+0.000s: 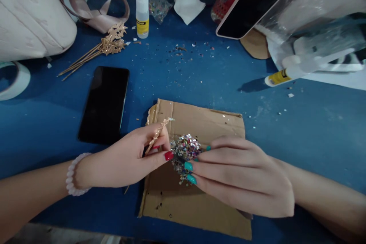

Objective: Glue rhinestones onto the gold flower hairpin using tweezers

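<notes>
My left hand [128, 156] is closed around a thin gold hair stick [157, 135] with a leafy, ornamented end that points up and away from me. Part of its shaft is hidden by the fingers. On the brown cardboard piece [211, 213] lies a small heap of glittering multicoloured rhinestones [184, 146]. My right hand [246, 175] reaches in from the right, its fingertips drawn together at the heap's edge. The thumb and whatever is between the fingertips are hidden. The left thumb is close to the heap's left side.
A black phone [104, 105] lies left of the cardboard. Behind are several gold hair sticks [111, 44], an upright glue bottle [142, 15], a bag of stones [160, 7] and a white tissue [188, 4]. Another glue bottle [281, 76] lies at right, near a leaning tablet-like device [257, 0].
</notes>
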`<state>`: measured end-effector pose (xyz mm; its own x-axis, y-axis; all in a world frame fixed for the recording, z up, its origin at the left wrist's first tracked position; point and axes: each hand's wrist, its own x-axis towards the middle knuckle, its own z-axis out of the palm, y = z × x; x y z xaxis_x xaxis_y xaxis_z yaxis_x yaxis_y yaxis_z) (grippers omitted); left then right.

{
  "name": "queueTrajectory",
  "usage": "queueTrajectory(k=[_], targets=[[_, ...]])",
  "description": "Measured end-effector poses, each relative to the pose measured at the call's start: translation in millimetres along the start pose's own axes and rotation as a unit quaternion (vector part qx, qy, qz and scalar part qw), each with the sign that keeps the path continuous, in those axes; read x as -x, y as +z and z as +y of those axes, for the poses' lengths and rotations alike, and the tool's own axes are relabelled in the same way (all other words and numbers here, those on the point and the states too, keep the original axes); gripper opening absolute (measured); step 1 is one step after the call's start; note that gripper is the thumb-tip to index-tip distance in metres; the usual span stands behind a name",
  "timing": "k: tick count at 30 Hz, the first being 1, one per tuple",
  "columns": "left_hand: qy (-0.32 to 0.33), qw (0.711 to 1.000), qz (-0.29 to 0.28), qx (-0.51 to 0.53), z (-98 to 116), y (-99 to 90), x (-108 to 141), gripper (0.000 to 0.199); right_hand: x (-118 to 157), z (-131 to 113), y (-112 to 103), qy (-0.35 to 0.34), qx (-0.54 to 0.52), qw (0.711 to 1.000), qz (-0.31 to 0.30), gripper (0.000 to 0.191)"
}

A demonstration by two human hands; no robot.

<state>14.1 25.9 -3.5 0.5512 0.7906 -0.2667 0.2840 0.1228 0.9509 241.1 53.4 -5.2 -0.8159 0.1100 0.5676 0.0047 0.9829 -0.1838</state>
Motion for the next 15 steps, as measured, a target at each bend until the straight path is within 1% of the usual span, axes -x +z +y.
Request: queueTrajectory(k=[2,4,7,9,15], targets=[[0.012,1.0,-0.007,-0.011,-0.5,-1.1,0.0,0.028,2.1,-0.1,-0.9,0.0,0.001,1.0,0.008,0.021],[0.02,1.0,-0.008,-0.013,-0.4,-2.3,-0.5,0.029,4.3,0.2,-2.3,0.016,-0.006,1.0,0.017,0.022],[0.019,1.0,-0.006,-0.008,0.2,-3.4,-1.2,0.029,6.1,1.2,-4.7,0.049,-0.028,0.998,0.027,0.022],[0.014,1.0,-0.007,-0.008,0.6,-3.4,-1.5,0.028,5.9,1.9,-6.0,0.06,-0.043,0.997,0.027,0.021],[-0.003,0.999,0.034,0.006,-2.6,1.3,-1.4,0.03,4.6,3.1,-4.6,0.075,-0.076,0.994,0.021,0.021]])
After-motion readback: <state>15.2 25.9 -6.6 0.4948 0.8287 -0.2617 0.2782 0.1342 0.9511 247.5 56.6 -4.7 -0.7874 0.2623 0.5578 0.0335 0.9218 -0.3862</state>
